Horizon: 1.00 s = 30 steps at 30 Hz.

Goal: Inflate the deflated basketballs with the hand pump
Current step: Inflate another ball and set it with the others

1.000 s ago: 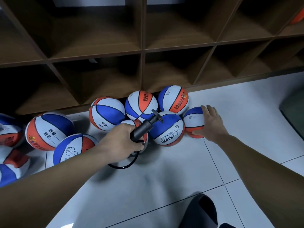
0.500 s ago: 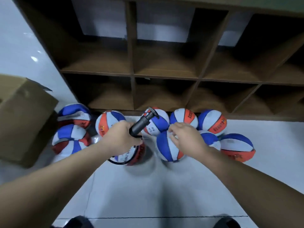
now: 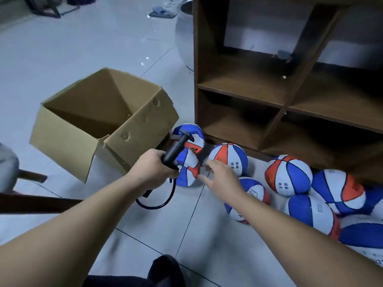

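Observation:
My left hand (image 3: 152, 168) grips the black hand pump (image 3: 176, 149) by its barrel, handle pointing up and right; its black hose (image 3: 163, 200) loops down over the floor. Just right of the pump lies a sagging, deflated ball (image 3: 189, 169), with another soft ball (image 3: 191, 137) behind it. My right hand (image 3: 220, 176) hovers with fingers spread, holding nothing, between the sagging ball and a round red, white and blue ball (image 3: 230, 157). Several more balls (image 3: 289, 175) lie along the floor to the right.
An open cardboard box (image 3: 99, 121) lies tipped on the white tiled floor to the left. A brown cubby shelf (image 3: 284, 83) stands behind the balls. A dark wooden furniture leg (image 3: 31, 201) crosses the left edge. My dark-clothed knee (image 3: 163, 272) shows at the bottom.
The view has swung left, bringing the cardboard box into full sight. My right hand has left the ball it touched and now hovers near the left balls. The left hand still holds the pump.

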Each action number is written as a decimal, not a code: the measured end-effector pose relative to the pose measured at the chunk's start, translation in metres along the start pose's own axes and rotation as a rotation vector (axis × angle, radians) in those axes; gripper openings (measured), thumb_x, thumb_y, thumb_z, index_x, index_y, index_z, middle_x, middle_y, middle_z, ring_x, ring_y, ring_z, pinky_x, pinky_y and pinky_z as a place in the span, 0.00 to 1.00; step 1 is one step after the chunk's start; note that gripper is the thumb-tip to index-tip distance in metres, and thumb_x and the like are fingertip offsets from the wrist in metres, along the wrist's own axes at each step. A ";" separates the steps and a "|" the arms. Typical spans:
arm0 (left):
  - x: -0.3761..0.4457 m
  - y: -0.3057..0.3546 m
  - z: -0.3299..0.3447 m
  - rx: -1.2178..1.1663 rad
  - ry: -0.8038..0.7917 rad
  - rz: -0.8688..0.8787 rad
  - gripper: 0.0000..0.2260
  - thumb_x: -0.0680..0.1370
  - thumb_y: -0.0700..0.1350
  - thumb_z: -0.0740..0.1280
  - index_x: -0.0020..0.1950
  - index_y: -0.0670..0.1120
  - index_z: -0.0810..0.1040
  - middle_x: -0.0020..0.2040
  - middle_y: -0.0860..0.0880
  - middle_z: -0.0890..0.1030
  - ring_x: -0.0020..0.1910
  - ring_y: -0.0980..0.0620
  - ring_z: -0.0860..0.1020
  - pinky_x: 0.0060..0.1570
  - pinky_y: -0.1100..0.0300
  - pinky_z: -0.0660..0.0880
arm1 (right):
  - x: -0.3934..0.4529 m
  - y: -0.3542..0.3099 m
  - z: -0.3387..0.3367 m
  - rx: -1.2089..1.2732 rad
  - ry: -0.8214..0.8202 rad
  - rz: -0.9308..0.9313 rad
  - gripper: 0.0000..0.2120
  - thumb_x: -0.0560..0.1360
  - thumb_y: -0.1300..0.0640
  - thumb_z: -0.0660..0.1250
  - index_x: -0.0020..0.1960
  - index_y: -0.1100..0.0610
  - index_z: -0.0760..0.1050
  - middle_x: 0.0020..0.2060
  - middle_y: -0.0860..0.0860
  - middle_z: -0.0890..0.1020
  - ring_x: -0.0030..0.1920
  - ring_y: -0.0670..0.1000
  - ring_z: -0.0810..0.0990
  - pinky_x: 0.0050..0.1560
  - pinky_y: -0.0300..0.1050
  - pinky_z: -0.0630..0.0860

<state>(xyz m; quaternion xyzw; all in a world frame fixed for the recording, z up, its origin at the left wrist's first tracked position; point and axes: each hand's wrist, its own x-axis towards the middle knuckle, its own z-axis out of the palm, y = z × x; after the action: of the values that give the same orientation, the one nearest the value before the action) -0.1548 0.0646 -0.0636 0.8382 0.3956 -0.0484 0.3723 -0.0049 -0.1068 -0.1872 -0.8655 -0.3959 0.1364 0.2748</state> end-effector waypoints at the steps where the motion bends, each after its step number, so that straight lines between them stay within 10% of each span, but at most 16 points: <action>1: 0.003 -0.007 -0.001 0.008 0.003 -0.009 0.07 0.69 0.44 0.80 0.41 0.48 0.84 0.32 0.51 0.82 0.29 0.52 0.77 0.30 0.60 0.70 | 0.014 -0.006 0.008 0.019 -0.023 0.006 0.20 0.78 0.42 0.75 0.65 0.49 0.78 0.57 0.46 0.81 0.57 0.52 0.80 0.58 0.51 0.79; 5: 0.016 -0.030 -0.008 0.073 -0.030 -0.045 0.05 0.71 0.43 0.79 0.44 0.48 0.85 0.37 0.49 0.85 0.38 0.49 0.84 0.40 0.53 0.80 | 0.072 -0.020 0.042 0.093 -0.112 0.078 0.39 0.77 0.40 0.76 0.82 0.51 0.65 0.77 0.49 0.71 0.74 0.54 0.73 0.73 0.52 0.72; 11: 0.033 -0.038 -0.008 -0.022 0.035 -0.057 0.03 0.75 0.46 0.74 0.47 0.49 0.82 0.40 0.45 0.85 0.39 0.44 0.83 0.40 0.49 0.79 | 0.125 -0.017 0.101 0.214 -0.187 0.311 0.63 0.61 0.23 0.75 0.84 0.49 0.52 0.79 0.51 0.66 0.78 0.57 0.68 0.74 0.61 0.71; 19: 0.039 -0.022 -0.010 -0.001 0.063 -0.092 0.06 0.75 0.42 0.71 0.50 0.46 0.78 0.42 0.44 0.84 0.36 0.46 0.83 0.34 0.53 0.78 | 0.079 -0.013 0.113 0.060 -0.117 0.291 0.48 0.57 0.29 0.81 0.68 0.52 0.72 0.63 0.49 0.79 0.64 0.55 0.77 0.65 0.58 0.76; 25: 0.017 0.014 -0.015 -0.242 -0.025 0.041 0.06 0.77 0.36 0.70 0.53 0.42 0.78 0.40 0.44 0.87 0.38 0.46 0.88 0.47 0.40 0.86 | 0.001 -0.043 0.045 0.257 0.039 0.216 0.46 0.50 0.25 0.83 0.56 0.46 0.69 0.53 0.42 0.74 0.55 0.49 0.77 0.53 0.52 0.78; 30: -0.025 0.061 -0.011 -0.218 -0.093 0.214 0.05 0.77 0.41 0.74 0.52 0.44 0.83 0.37 0.47 0.87 0.27 0.52 0.78 0.31 0.59 0.71 | -0.066 -0.042 -0.024 0.269 0.224 0.234 0.48 0.47 0.13 0.72 0.50 0.47 0.69 0.48 0.43 0.72 0.48 0.47 0.74 0.47 0.51 0.75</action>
<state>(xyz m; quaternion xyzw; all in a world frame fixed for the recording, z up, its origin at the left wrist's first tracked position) -0.1315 0.0313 -0.0110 0.8271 0.2893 -0.0040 0.4819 -0.0628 -0.1435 -0.1422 -0.8709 -0.2378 0.1222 0.4124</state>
